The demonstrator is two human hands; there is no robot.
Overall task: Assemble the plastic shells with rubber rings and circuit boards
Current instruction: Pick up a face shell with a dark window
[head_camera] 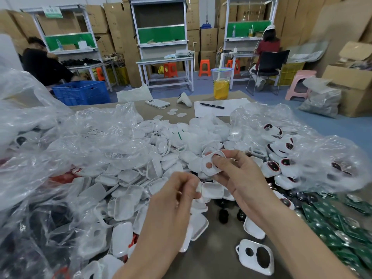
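Over the middle of the worktop [217, 244], above the heap of white shells [128, 182], I see both hands busy. Right hand [241, 178] grips a two-hole shell [210, 164], fingers curled round its rim, skin showing through both holes. Left hand [173, 198] has its fingers curled and pinches a small white piece [199, 188], which touches a tray-like shell [213, 190]; can't tell if the two are joined.

Black rubber rings [223, 216] lie on the worktop just under the hands. Green circuit boards [332, 224] are heaped at the right. Another holed shell [255, 256] lies alone near me. Clear bag [322, 158] on the right holds shells with dark inserts [270, 168]. Far side: drink cup [221, 83], phone [157, 103], pen [212, 105] on a paper sheet [231, 109].
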